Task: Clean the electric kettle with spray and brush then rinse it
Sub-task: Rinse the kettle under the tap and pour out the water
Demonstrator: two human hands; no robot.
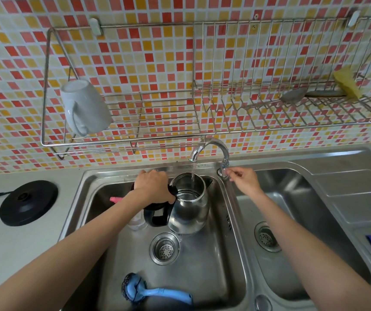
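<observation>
From the head camera, the steel electric kettle [189,205] stands upright in the left basin of the double sink [231,272], just behind the drain [164,248]. Its lid is open, and a thin stream of water falls from the faucet [209,149] into its mouth. The left hand [152,184] lies over the black handle and lid at the kettle's left side; its fingers are curled around that part and hold it. The right hand [245,178] is at the faucet knob [225,171], with the fingers pinched closed on it.

A blue brush [150,290] lies flat at the near edge of the same basin, well apart from the kettle. A clear spray bottle [135,221] with a pink top stands just beside the kettle, partly hidden under the left forearm.

On the bench at the left sits the black kettle base [28,203] with its cord. A wire rack [180,122] hangs on the tiled wall and carries an upside-down white mug [85,106] and a yellow sponge [347,83].
</observation>
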